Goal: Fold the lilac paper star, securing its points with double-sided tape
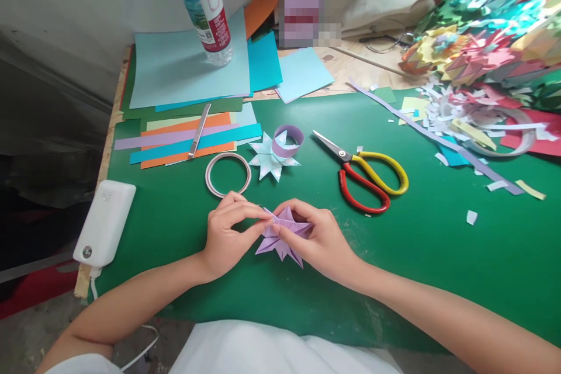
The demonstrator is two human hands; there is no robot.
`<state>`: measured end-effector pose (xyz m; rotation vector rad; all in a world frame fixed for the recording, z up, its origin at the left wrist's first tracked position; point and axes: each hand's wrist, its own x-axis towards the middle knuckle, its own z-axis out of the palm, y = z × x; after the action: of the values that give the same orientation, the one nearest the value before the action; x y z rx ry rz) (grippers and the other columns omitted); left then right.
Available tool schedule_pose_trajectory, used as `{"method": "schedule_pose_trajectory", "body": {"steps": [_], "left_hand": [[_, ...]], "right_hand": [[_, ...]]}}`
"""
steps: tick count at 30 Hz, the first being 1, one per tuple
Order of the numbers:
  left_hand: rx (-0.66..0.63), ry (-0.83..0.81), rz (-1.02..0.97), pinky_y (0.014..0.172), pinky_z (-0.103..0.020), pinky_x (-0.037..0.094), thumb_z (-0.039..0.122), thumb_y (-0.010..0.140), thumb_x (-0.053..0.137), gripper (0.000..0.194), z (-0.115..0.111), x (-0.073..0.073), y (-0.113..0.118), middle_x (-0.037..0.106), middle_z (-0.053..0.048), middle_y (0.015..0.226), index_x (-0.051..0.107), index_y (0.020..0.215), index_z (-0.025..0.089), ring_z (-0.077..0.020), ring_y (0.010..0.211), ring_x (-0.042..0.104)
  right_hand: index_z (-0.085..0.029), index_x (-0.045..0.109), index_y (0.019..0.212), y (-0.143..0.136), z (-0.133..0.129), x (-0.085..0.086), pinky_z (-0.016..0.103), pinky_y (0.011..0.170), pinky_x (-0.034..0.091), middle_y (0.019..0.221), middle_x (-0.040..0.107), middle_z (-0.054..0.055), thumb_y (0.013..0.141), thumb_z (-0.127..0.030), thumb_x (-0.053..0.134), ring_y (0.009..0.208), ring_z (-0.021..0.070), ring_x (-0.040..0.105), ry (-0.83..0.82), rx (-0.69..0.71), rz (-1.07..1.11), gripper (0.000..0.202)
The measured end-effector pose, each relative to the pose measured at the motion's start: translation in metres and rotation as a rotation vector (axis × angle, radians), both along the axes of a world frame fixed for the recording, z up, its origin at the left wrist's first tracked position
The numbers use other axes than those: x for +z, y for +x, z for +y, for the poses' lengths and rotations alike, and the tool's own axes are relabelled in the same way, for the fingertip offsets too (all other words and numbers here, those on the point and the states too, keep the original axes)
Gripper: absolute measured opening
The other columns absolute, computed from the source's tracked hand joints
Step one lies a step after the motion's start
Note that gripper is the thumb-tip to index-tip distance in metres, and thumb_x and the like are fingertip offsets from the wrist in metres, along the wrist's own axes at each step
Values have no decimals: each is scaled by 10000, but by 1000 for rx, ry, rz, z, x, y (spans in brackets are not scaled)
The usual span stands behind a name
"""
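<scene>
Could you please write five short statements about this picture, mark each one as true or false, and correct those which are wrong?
1. The left grip and the right grip both hold the purple paper star. True.
2. The scissors have two green handles. False: the scissors have one red and one yellow handle.
3. The water bottle stands on a light-blue sheet. True.
4. The white device lies at the right side of the picture. False: the white device is at the left side.
5. The tweezers lie across the paper strips. True.
</scene>
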<state>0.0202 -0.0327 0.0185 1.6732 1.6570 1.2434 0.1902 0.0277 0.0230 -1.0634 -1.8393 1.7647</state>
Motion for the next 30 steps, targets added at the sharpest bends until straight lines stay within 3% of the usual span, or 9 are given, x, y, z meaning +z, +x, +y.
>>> {"method": "schedule_pose_trajectory", "body": {"steps": [8, 13, 24, 30], "left_hand": [[7, 62, 100, 648, -310, 421, 166, 792, 733, 68, -1, 0, 2, 699, 15, 670, 683, 777, 211, -129, 641, 513], [5, 73, 164, 714, -336, 411, 187, 783, 743, 82, 0, 1, 0, 702, 21, 710, 669, 772, 221, -142, 680, 542], [-58, 94, 87, 790, -350, 473, 188, 804, 722, 97, 1, -3, -3, 652, -25, 850, 633, 836, 207, -167, 835, 577], [-91, -20, -39, 809, -333, 479, 287, 753, 780, 421, 0, -7, -9, 642, -53, 990, 558, 1103, 216, -185, 925, 582]], "right_hand": [[-192, 628, 856, -2, -10, -3, 193, 472, 349, 638, 608, -33, 868, -302, 584, 519, 69, 462, 127, -84, 11, 119], [-208, 622, 840, -1, -12, -6, 196, 472, 337, 611, 588, -45, 852, -264, 581, 502, 66, 439, 222, -114, -1, 71], [-203, 611, 865, -1, -13, -10, 161, 471, 346, 644, 600, -62, 832, -155, 594, 495, 36, 432, 370, -124, 103, 61], [-197, 610, 870, -1, -12, -10, 156, 486, 375, 677, 636, -49, 847, -137, 578, 519, 37, 487, 368, -69, 159, 71]]}}
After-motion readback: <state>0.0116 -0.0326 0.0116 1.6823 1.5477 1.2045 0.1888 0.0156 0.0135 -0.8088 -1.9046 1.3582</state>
